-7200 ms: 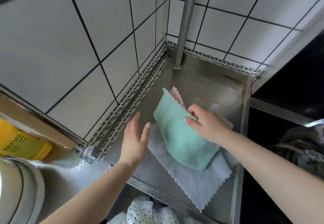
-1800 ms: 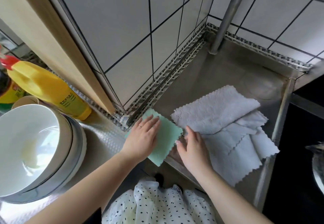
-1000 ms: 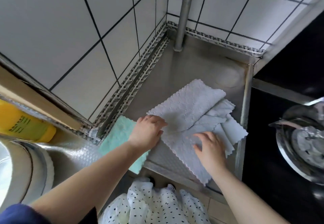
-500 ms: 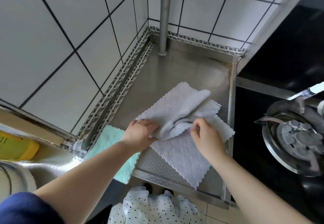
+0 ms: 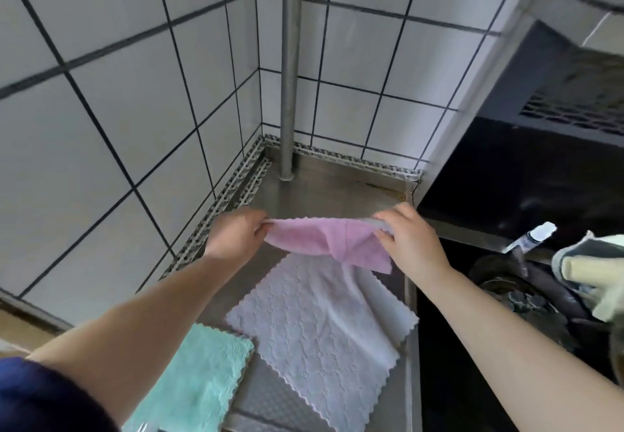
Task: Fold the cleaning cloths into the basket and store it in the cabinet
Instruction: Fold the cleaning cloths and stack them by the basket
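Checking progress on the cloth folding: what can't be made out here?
- Basket and cabinet: neither shows in the head view.
- Green cloth: partly covered by the left arm, cut by the bottom edge.
- Pink cloth: its corners are hidden in the grip of the left hand and right hand.

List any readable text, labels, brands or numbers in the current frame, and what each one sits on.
None readable.
The pink cloth, white cloth and green cloth carry no print, only woven texture.
The small bottle by the stove has a dark band, too small and blurred to tell if it holds text.
The tiled wall and steel counter show no markings.
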The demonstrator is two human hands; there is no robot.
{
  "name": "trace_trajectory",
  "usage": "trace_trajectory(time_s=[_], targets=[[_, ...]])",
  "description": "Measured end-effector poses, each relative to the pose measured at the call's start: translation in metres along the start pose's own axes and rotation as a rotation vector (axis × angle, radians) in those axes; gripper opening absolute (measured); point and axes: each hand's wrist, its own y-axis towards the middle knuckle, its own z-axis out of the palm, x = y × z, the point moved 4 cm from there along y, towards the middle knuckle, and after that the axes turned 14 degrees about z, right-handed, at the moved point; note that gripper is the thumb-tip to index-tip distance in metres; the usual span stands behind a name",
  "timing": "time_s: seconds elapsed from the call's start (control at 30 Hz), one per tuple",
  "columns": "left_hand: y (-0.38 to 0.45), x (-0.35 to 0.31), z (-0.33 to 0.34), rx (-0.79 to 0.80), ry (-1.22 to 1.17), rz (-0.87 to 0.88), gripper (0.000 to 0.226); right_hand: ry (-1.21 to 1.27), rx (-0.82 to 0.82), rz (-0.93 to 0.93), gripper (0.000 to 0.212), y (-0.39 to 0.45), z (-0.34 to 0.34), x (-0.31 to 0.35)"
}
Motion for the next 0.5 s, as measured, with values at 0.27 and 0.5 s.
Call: trace_trajectory(time_s=[0.27,0.5], targets=[[0.083,-0.006,-0.079,-0.208,-0.106,0.013,0.033,0.172,-0.112,0.156,0.031,0.07,-0.072,0.011],[0.119,-0.002,-0.134,-0.133,0.195,0.135,0.027,0.154,0.045,0.359,0.028,0.099,-0.114,0.014]])
